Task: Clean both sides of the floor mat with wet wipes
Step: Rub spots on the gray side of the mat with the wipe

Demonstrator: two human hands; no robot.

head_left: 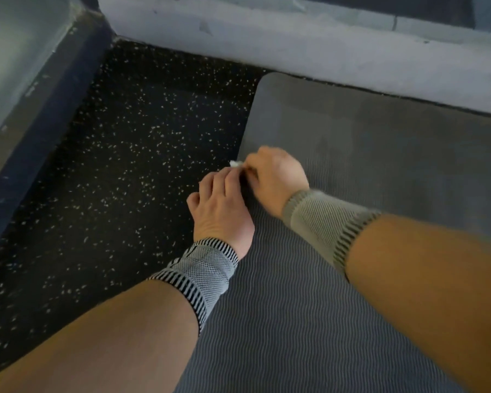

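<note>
Right hand point(275, 177) pinches a white wet wipe point(236, 163) at the grey floor mat point(380, 154) edge; left hand point(221, 205) (fingers curled) grips that edge too.

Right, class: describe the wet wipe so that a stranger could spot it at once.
Start at the grey ribbed foam floor mat on the black speckled floor. At its left edge both hands meet. The small white crumpled wet wipe peeks from the right hand, the only white thing there.
</note>
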